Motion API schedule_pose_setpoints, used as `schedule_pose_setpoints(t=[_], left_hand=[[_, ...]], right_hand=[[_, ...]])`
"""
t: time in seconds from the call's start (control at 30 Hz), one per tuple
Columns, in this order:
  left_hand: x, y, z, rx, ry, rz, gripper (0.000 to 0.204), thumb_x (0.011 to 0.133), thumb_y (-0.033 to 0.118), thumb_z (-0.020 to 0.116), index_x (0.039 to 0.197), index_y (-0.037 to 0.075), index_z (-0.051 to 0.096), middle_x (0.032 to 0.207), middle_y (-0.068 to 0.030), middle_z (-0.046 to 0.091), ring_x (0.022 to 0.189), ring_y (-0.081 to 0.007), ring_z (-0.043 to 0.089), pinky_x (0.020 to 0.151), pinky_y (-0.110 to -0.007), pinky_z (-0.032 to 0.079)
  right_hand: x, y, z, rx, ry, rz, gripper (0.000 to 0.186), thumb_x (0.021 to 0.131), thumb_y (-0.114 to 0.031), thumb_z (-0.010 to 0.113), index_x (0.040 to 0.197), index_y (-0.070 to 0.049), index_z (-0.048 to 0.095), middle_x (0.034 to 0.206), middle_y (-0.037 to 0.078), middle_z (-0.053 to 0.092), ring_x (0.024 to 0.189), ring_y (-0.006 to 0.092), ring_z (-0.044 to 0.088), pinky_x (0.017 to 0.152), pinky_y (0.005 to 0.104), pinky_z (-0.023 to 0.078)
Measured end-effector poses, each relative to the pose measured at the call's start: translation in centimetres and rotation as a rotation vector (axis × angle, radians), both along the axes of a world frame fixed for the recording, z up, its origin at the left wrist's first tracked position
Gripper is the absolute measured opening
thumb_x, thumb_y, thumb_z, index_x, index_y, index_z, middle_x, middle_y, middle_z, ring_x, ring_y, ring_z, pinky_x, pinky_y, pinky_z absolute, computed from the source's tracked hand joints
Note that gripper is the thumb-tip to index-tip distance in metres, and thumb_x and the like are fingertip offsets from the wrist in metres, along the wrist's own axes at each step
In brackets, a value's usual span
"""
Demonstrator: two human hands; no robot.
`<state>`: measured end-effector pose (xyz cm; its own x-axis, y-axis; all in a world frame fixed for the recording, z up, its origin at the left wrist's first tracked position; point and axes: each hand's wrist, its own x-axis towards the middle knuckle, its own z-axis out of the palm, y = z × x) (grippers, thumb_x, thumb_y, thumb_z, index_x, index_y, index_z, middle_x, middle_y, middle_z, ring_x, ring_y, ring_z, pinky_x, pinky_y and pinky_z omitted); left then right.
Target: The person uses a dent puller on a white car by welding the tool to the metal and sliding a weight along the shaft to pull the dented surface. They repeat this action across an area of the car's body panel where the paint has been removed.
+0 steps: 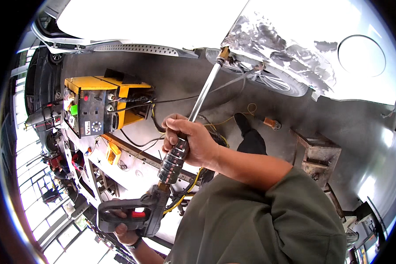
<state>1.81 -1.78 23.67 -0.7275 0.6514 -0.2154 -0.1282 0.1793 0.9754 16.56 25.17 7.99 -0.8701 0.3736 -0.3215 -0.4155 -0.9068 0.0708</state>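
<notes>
A slide-hammer dent puller runs slantwise across the middle, with a chrome rod, a black ribbed weight and a black grip with a red trigger. My right hand is closed around it where the rod meets the weight. Lower left, my left hand grips the black handle, its fingers partly hidden inside. The brass-coloured front end lies at the lower edge of the white car body, above the wheel; exact contact is unclear. Nearby, the paint is patchily ground to grey.
A yellow and black machine stands at the left, its cables crossing to a clamp by the wheel. A yellow-black cable trails beside the tool. A worn stool and an orange object are at the right.
</notes>
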Motion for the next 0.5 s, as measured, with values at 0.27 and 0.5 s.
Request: schedule_pose_setpoints(t=[0.27,0.5], left_hand=[[1.2,2.1,-2.2,0.128,-0.144,-0.058,0.042,0.075,0.025,0.08,0.1,0.002,0.055,0.116,-0.0148,0.058,0.108,-0.0332,0.065,0.101,-0.049,0.052],[1.2,2.8,-2.5,0.108,-0.076,-0.048,0.043,0.077,0.026,0.081,0.101,0.002,0.056,0.109,-0.0148,0.059,0.103,-0.0313,0.065,0.098,-0.048,0.054]], right_hand=[[0.5,2.4,-0.1,0.112,-0.043,0.0,0.02,0.101,-0.027,0.054,0.107,-0.008,0.054,0.068,-0.001,0.054,0.067,0.017,0.057,0.078,0.0383,0.049],[0.8,2.8,-0.8,0.115,-0.024,-0.023,0.022,0.101,-0.028,0.055,0.109,-0.008,0.054,0.066,-0.001,0.054,0.066,0.0175,0.057,0.078,0.0379,0.049]])
